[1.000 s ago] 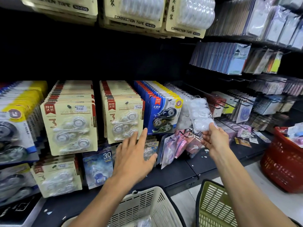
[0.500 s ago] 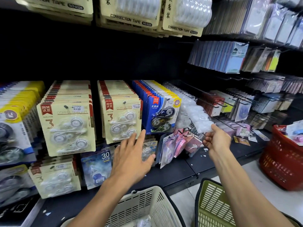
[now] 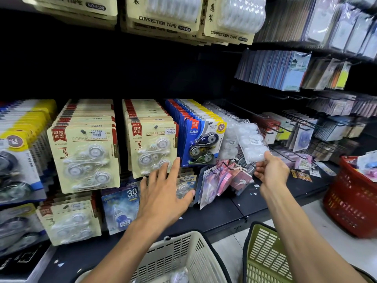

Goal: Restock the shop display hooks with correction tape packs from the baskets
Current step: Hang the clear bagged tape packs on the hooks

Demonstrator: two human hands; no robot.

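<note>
A clear correction tape pack (image 3: 252, 139) is being pinched at its lower corner by the right hand (image 3: 270, 170), just right of the blue packs (image 3: 201, 144). The left hand (image 3: 163, 193) is being held open, fingers (image 3: 175, 170) spread, below the blue packs.

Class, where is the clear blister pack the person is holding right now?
Right of centre in the head view: the right hand pinches the clear blister pack beside the blue packs.

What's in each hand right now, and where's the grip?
The right hand pinches a clear blister pack by its lower edge. The left hand is spread open, holding nothing.
</note>
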